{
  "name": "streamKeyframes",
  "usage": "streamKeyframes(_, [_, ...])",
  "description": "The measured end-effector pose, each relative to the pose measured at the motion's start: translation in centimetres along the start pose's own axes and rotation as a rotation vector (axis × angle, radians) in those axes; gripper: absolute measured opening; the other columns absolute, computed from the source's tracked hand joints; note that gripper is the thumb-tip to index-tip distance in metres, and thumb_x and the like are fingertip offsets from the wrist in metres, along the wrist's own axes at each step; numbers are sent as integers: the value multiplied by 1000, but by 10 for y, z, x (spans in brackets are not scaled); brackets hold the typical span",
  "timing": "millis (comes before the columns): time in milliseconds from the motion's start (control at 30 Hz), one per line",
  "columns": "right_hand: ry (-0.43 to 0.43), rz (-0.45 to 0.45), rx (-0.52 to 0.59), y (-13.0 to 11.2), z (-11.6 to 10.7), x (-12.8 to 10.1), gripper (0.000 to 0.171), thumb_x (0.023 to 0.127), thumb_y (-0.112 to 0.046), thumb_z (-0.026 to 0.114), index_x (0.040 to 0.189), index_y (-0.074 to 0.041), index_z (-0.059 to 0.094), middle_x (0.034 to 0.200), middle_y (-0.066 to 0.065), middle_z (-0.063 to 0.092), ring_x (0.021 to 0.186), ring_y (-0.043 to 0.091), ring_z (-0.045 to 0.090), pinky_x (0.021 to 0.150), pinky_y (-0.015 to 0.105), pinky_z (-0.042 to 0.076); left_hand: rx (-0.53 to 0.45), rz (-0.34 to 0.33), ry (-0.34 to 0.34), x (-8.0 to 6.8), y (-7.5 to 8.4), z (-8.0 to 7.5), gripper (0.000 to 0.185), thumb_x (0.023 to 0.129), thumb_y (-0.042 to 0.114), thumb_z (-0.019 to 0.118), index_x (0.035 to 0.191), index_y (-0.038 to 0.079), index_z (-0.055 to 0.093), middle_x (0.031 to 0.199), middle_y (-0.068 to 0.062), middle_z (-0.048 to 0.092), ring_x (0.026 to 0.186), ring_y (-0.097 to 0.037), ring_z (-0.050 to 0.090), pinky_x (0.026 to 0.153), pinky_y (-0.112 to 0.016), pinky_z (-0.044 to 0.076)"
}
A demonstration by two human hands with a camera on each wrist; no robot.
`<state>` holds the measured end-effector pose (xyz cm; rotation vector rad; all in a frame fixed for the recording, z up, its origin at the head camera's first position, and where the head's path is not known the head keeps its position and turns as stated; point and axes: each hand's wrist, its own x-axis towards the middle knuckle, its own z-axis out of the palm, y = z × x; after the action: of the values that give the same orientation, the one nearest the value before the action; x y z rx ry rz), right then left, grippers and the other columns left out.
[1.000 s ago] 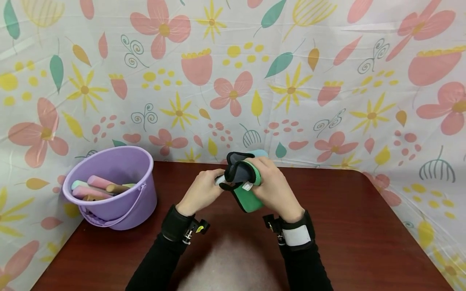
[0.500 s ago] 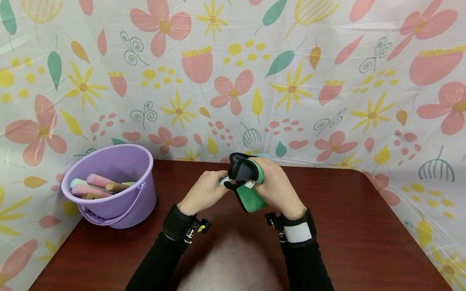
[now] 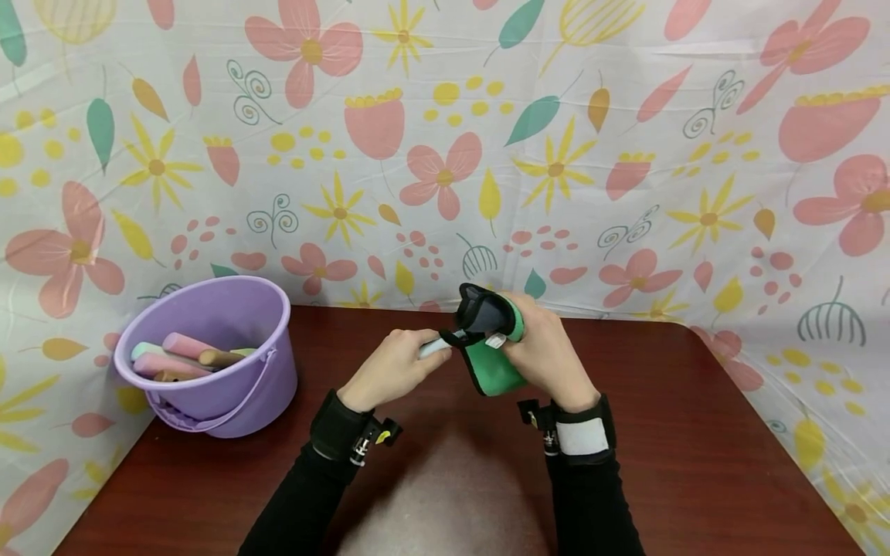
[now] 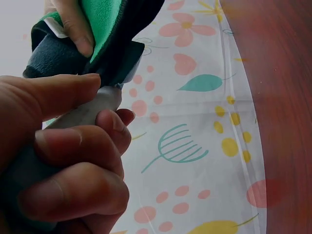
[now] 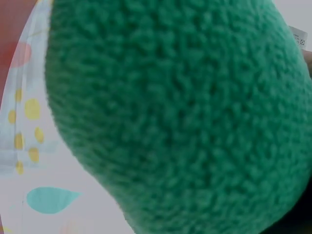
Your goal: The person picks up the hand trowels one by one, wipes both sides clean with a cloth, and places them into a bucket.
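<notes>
My left hand (image 3: 392,363) grips a pale-blue chalk stick (image 3: 434,347), its fingers curled round it in the left wrist view. The stick's far end meets a green cloth (image 3: 492,367) with a dark grey inner face, black edging and a small white tag. My right hand (image 3: 549,344) holds this cloth, bunched into a fold whose dark opening faces left. In the left wrist view, the right fingers press the cloth close to the tip of the chalk stick (image 4: 105,100). Green pile of the cloth (image 5: 180,112) fills most of the right wrist view, hiding the right fingers there.
A lilac bucket (image 3: 271,386) with its handle hanging down stands at the table's left. Several chunky pink, mint and brown sticks (image 3: 188,345) lie inside it. The brown table (image 3: 695,432) meets a flower-printed curtain (image 3: 445,100) at the back.
My right hand and the cloth have shifted to the right, away from my left hand. More of the stick shows between the hands, and the light-blue patch behind the cloth is now out of sight.
</notes>
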<state>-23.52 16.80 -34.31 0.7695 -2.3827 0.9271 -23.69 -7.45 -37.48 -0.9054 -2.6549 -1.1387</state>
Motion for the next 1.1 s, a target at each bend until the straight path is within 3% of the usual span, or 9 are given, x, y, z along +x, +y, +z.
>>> streamKeyframes(167, [39, 32, -44, 9, -8, -2, 39, 81, -4, 78, 118, -11, 64, 108, 9, 63, 100, 27, 59, 85, 47, 46, 10, -3, -15, 1, -1, -1, 12, 99, 27, 60, 96, 17, 63, 60, 8, 38, 49, -3, 32, 51, -23, 31])
streamKeyframes(567, [192, 68, -91, 20, -25, -8, 39, 81, -1, 78, 117, -6, 63, 111, 14, 63, 105, 33, 58, 91, 49, 44, -67, 23, -31, 0, 0, -3, 16, 100, 28, 59, 107, 16, 68, 60, 8, 40, 50, -6, 32, 52, -24, 31])
streamKeyframes(833, [251, -13, -52, 10, -23, -8, 34, 82, -3, 78, 113, -7, 65, 106, 10, 63, 100, 27, 57, 88, 45, 44, -78, 27, -30, 0, 0, -2, 17, 100, 27, 58, 108, 15, 67, 60, 8, 37, 50, -6, 29, 52, -24, 30])
streamKeyframes(1100, [183, -58, -34, -5, -12, 0, 41, 79, -2, 80, 117, -8, 65, 110, 7, 64, 102, 24, 58, 91, 42, 45, -32, 32, -7, 0, -1, -1, 18, 101, 26, 58, 108, 12, 66, 63, 6, 41, 51, -6, 34, 53, -25, 33])
